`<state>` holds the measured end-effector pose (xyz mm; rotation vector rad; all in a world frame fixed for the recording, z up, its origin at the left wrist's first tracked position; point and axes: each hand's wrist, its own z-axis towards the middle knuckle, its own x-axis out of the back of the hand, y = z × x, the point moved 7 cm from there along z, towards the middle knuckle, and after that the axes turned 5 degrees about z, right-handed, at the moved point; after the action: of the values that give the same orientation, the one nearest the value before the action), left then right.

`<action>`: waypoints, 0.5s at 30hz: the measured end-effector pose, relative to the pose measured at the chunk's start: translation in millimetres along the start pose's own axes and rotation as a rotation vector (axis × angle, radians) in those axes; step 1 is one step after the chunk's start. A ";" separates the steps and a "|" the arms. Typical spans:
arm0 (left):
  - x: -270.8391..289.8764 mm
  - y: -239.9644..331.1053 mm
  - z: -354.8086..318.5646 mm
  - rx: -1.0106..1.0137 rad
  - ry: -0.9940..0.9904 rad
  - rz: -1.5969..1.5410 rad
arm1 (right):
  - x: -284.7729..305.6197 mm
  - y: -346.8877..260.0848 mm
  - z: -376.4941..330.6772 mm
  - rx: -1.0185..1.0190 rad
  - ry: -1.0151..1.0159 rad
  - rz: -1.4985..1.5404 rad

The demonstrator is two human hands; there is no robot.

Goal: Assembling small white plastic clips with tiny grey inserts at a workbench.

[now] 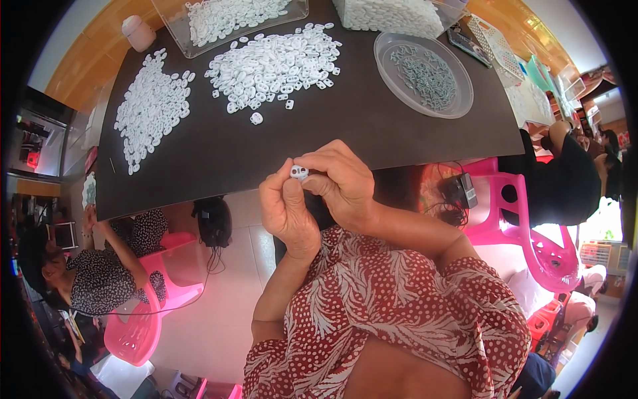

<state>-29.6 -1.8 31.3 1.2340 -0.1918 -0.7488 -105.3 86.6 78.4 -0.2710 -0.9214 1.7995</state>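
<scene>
My left hand (287, 211) and my right hand (340, 183) meet at the near edge of the dark table (372, 133). Together they pinch one small white plastic piece (299, 172) with two holes, held between the fingertips of both hands. On the table beyond lies a big heap of the same white pieces (276, 65), with one stray piece (256, 118) closest to my hands. A second, flatter spread of white pieces (151, 106) covers the left side.
A clear round dish (392, 80) with small grey parts stands at the right. Clear trays of white pieces (232, 16) sit at the far edge. Pink plastic chairs (525, 219) stand right and lower left; another person (100, 272) sits at left.
</scene>
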 end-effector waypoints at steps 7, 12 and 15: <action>2.5 -1.6 -2.6 -0.096 0.020 0.068 | -3.7 -1.4 -1.4 0.080 -0.003 0.004; 1.9 -1.8 -2.1 -0.126 0.052 0.097 | -6.3 -1.0 -2.1 0.170 0.016 -0.002; 2.3 -1.0 -1.5 -0.144 0.058 0.109 | -7.8 0.0 -3.2 0.184 0.019 -0.005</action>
<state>-27.5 -2.1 29.3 1.0984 -0.1538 -0.6213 -100.1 81.2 74.5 -0.1679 -0.7364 1.8599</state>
